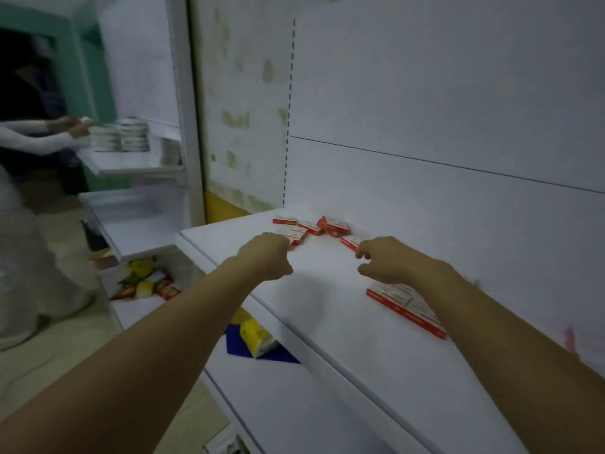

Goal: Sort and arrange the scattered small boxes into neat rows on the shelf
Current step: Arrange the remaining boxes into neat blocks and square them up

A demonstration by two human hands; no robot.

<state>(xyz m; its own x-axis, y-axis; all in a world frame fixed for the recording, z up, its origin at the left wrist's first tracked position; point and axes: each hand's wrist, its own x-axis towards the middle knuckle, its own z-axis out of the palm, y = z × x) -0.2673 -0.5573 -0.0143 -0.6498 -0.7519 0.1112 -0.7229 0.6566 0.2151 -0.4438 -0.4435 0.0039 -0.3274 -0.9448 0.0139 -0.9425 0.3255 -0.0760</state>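
Several small red-and-white boxes lie scattered at the back left of the white shelf. My left hand is curled into a fist whose knuckles cover the near end of one flat box; whether the fingers grip it is hidden. My right hand hovers with loosely curled fingers, holding nothing, its index fingertip beside another box. A neat row of the same boxes lies against the back panel, partly under my right forearm.
The shelf's front edge runs diagonally from upper left to lower right. A lower shelf holds a yellow packet on a blue sheet. At the left, another person's sleeved arms reach for stacked tins on a neighbouring rack. Coloured packets lie below.
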